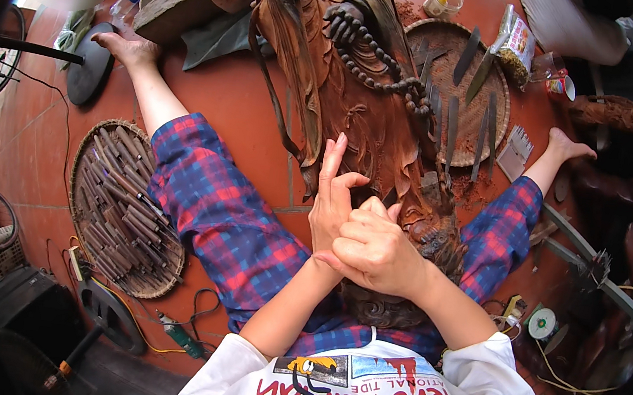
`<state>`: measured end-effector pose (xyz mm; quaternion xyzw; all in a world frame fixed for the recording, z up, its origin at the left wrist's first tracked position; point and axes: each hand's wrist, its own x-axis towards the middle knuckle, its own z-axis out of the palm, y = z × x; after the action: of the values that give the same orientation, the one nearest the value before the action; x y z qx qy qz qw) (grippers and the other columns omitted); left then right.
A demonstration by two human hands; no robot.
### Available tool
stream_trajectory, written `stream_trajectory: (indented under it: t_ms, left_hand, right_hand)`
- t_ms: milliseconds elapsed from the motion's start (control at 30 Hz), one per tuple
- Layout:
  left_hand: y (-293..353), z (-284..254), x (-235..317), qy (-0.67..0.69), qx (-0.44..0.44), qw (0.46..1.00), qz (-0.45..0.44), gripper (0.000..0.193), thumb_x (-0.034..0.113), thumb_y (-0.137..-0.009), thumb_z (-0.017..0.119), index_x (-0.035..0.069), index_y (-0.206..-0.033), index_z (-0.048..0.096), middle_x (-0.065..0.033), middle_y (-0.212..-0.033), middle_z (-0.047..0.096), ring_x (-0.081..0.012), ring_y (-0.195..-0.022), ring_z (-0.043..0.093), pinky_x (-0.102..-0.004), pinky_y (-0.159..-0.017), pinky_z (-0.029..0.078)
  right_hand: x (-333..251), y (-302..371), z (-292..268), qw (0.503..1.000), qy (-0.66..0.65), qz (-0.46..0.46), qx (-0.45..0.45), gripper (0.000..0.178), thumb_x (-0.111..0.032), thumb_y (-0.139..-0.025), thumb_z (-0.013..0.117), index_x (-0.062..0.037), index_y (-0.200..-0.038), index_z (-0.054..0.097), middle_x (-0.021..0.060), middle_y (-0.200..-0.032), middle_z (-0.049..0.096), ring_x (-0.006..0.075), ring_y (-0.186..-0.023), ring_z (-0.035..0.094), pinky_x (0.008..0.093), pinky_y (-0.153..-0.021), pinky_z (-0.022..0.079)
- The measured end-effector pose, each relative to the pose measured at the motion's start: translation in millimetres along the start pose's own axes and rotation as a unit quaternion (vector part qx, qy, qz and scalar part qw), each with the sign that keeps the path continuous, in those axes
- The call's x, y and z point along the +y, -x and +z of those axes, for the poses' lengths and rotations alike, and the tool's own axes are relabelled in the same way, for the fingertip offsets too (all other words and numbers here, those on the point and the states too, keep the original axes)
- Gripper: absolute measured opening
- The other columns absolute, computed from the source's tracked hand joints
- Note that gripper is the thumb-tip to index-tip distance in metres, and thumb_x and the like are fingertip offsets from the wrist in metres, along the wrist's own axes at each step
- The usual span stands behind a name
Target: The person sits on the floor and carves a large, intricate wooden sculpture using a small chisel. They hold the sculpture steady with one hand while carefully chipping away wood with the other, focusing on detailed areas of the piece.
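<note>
In front of my chest, my two hands meet above a carved wooden statue [356,124]. My left hand [328,210] is raised with some fingers stretched upward and another bent. Closed in a fist, my right hand [375,247] presses against the left one near its thumb and wrist; the left thumb is mostly hidden. The brown statue lies between my spread legs, its bearded head beneath my hands. It has draped robes and a carved string of beads [381,78]. Neither hand holds a tool.
A round woven tray [124,207] full of wooden-handled carving tools lies left. Another woven tray [470,137] with flat metal files or blades lies far right. A green power tool [182,337] with cables, a wooden block [177,12], and a cord spool [542,323] lie around me.
</note>
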<state>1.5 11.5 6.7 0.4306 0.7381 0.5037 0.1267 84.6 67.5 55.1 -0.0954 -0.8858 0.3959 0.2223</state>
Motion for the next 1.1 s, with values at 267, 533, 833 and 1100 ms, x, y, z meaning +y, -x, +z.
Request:
stream_trajectory:
  t_ms: [267, 533, 833, 1100]
  left_hand:
    - [6.4, -7.5, -23.2, -0.010, 0.023, 0.989, 0.146, 0.034, 0.023, -0.070, 0.088, 0.008, -0.090, 0.066, -0.0124, -0.121, 0.061, -0.0385, -0.125, 0.055, -0.0497, -0.101, 0.048]
    - [-3.7, 2.9, -12.1, -0.015, 0.023, 0.991, 0.128, 0.033, 0.022, -0.059, 0.088, 0.009, -0.083, 0.070, -0.0052, -0.092, 0.054, -0.0269, -0.095, 0.054, -0.0404, -0.083, 0.044]
    - [-1.8, 5.9, -3.3, -0.031, 0.049, 0.995, 0.083, 0.042, 0.021, -0.064, 0.090, 0.008, -0.094, 0.063, -0.0108, -0.107, 0.056, -0.0331, -0.111, 0.056, -0.0460, -0.093, 0.047]
    - [2.3, 6.6, -1.3, -0.009, 0.039, 0.998, 0.057, 0.040, 0.021, -0.075, 0.085, 0.006, -0.098, 0.056, -0.0140, -0.122, 0.056, -0.0386, -0.131, 0.052, -0.0516, -0.108, 0.041]
  right_hand:
    - [-1.3, 5.5, -20.3, 0.991, -0.033, -0.058, -0.113, 0.037, -0.031, -0.090, 0.072, -0.0072, -0.068, 0.054, 0.0058, -0.070, 0.049, 0.0239, -0.074, 0.052, 0.0396, -0.076, 0.041]
    - [9.0, 7.4, -16.0, 0.997, -0.035, -0.026, -0.058, 0.038, -0.028, -0.090, 0.073, -0.0063, -0.066, 0.053, 0.0063, -0.069, 0.051, 0.0243, -0.070, 0.052, 0.0399, -0.076, 0.040]
    - [9.4, 7.0, -14.0, 0.996, -0.071, -0.042, -0.018, 0.039, -0.025, -0.091, 0.073, -0.0080, -0.065, 0.049, 0.0057, -0.067, 0.046, 0.0250, -0.066, 0.048, 0.0387, -0.071, 0.037]
    - [5.3, 4.8, -9.5, 0.998, -0.040, -0.041, -0.015, 0.041, -0.031, -0.093, 0.071, -0.0076, -0.065, 0.052, 0.0052, -0.066, 0.049, 0.0238, -0.067, 0.051, 0.0378, -0.071, 0.038]
